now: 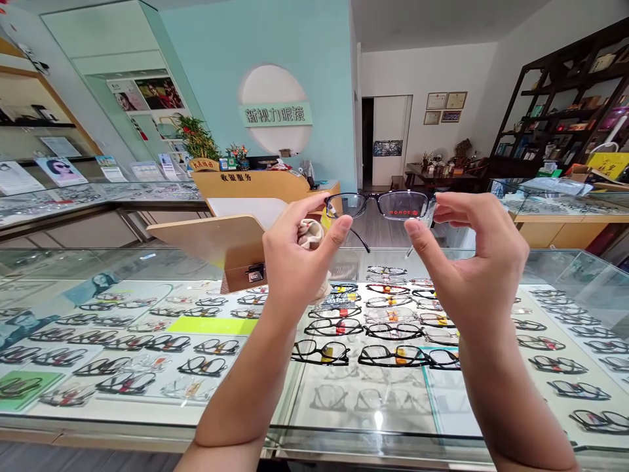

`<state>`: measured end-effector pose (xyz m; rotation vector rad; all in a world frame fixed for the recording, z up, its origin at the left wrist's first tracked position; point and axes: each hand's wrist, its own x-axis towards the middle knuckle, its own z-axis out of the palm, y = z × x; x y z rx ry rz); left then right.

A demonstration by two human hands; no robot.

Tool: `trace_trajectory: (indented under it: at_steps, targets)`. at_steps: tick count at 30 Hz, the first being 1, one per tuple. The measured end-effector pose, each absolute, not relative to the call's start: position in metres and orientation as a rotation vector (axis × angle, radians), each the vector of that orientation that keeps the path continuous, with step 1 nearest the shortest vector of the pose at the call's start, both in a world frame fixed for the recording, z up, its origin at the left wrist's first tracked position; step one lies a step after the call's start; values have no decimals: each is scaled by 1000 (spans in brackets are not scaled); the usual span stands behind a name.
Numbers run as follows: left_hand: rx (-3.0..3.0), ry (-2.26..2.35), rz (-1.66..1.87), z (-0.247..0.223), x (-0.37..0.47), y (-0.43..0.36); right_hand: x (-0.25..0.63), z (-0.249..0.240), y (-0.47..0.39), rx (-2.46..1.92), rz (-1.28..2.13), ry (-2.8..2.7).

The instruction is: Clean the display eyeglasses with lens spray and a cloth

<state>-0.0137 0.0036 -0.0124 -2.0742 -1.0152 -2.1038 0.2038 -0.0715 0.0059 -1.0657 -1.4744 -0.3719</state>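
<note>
Up in front of me is a pair of dark-framed eyeglasses (pixel 372 196), held above the glass counter. Red lettering shows on its right lens, and one temple hangs down behind the frame. My left hand (pixel 304 246) pinches the left end of the frame between thumb and fingers. A pale crumpled cloth (pixel 310 233) is also tucked in that hand, partly hidden by the fingers. At the other end, my right hand (pixel 472 252) grips the right side of the frame, its thumb low near the lens.
Below lies a glass display counter (pixel 344 410) with rows of eyeglasses inside. A wooden-backed mirror or panel (pixel 216 239) stands on it at left. Beyond are a wooden cashier desk (pixel 255 183), side display cases and a dark shelf (pixel 565 98) at right.
</note>
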Motion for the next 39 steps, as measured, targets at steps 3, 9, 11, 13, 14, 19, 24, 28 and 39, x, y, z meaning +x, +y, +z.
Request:
trace_trajectory:
  at_steps: [3,9,11,13,14,19,24,28,39]
  targets:
    - [-2084,-1042,-2130,-14,-13,5,202,5,-72,-1058,-406,-1480]
    - [-2073,-1140,-2173,-17,-12,12,198,-1,-68,-1012,-427,-1495]
    - [-2070,-1127,-2182,-18,-12,14,197,-3,-66,-960,-428,-1499]
    - [-2061,-1104,-2195,-18,-11,15,196,-4,-65,-888,-472,-1491]
    - [-2059,-1100,-2204,-18,-11,16,195,-5,-64,-856,-497,-1488]
    - [-2058,-1091,-2247,-18,-9,17,195,-9,-65,-836,-481,-1536]
    - [-1943,-1045,-2258,-19,-6,16,194,-9,-67,-929,-384,-1499]
    - [-1748,-911,-2278,-21,-3,12,192,-8,-61,-893,-233,-1465]
    - [-1702,-770,-2146,-28,-7,16,196,-14,-36,-846,-70,-1371]
